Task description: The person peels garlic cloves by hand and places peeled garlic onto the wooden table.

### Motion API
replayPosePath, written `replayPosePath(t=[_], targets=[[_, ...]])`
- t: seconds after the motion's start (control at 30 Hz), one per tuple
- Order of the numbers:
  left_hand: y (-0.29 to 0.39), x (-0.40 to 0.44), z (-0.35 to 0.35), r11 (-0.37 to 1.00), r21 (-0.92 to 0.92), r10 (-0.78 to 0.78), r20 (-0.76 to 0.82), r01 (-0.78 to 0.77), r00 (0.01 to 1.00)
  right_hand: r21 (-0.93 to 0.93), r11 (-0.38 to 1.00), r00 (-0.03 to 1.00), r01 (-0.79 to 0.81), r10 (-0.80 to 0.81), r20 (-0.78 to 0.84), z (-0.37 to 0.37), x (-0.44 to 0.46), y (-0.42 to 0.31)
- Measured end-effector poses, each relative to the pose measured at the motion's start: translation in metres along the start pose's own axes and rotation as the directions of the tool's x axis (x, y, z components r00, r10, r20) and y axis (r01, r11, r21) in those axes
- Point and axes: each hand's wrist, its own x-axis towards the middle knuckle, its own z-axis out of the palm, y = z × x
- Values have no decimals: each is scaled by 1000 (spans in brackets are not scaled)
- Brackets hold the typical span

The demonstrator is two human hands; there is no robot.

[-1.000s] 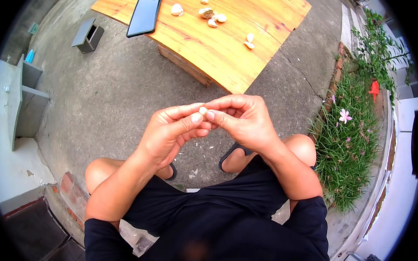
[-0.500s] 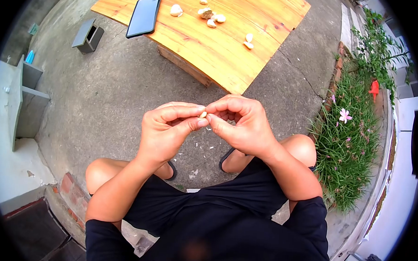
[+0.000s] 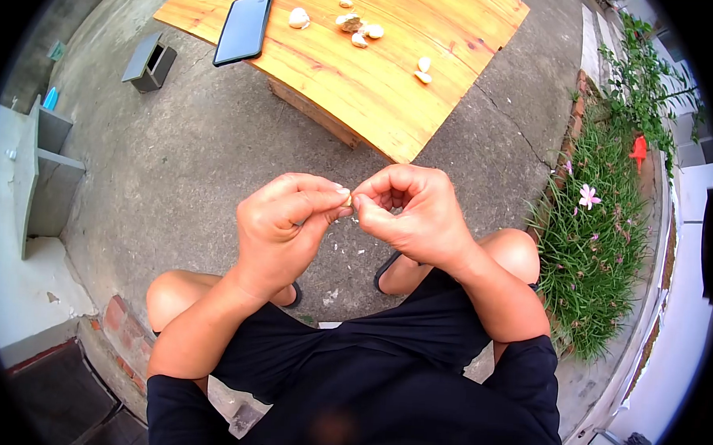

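Observation:
A small pale garlic clove (image 3: 348,201) is pinched between the thumb and fingertips of my left hand (image 3: 281,219), and much of it is hidden by them. My right hand (image 3: 411,213) is closed, its thumb and forefinger pinching at the clove's right edge. Both hands are held above the ground, just short of the wooden table (image 3: 362,95). On that table lie a whitish garlic bulb (image 3: 299,18), a partly broken bulb (image 3: 349,22) with several loose cloves around it, and two cloves (image 3: 423,70) toward the right side.
A dark-framed phone (image 3: 244,28) lies on the table's left part. A grey box (image 3: 149,62) stands on the concrete floor (image 3: 176,159) to the left. Grassy plants with pink flowers (image 3: 588,197) grow in a brick-edged bed on the right. My knees are below my hands.
My left hand has turned slightly and shifted a little left. The fingertips of my hands have moved slightly apart at the clove, with the right hand almost in place.

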Motion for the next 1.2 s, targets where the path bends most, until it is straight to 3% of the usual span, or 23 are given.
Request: replayPosePath(t=[0.17, 0.27, 0.4, 0.47, 0.57, 0.67, 0.87, 1.2], targets=[[2, -1, 2, 1000, 4, -15, 7, 15, 1000, -39, 999, 1000, -15, 15, 2, 2, -1, 4], [1, -1, 1, 992, -63, -102, 52, 105, 993, 16, 998, 997, -62, 61, 55, 1, -2, 3], [-3, -5, 4, 733, -496, -427, 200, 467, 882, 149, 979, 984, -141, 122, 128, -2, -1, 1], [-5, -4, -1, 536, -593, -507, 344, 601, 791, 199, 966, 979, -165, 136, 153, -2, -1, -1], [-8, -2, -5, 455, -581, -524, 439, 675, 730, 256, 949, 977, -183, 146, 157, -2, 0, -3], [-9, -1, -7, 371, -617, -536, 468, 694, 702, 245, 954, 979, -172, 138, 150, -2, 1, 2], [-4, 1, -7, 357, -609, -556, 471, 708, 685, 192, 972, 983, -132, 104, 151, -2, 0, 1], [-12, 5, -13, 53, -705, -521, 585, 707, 622, 137, 984, 985, -114, 94, 141, -5, -1, -1]])
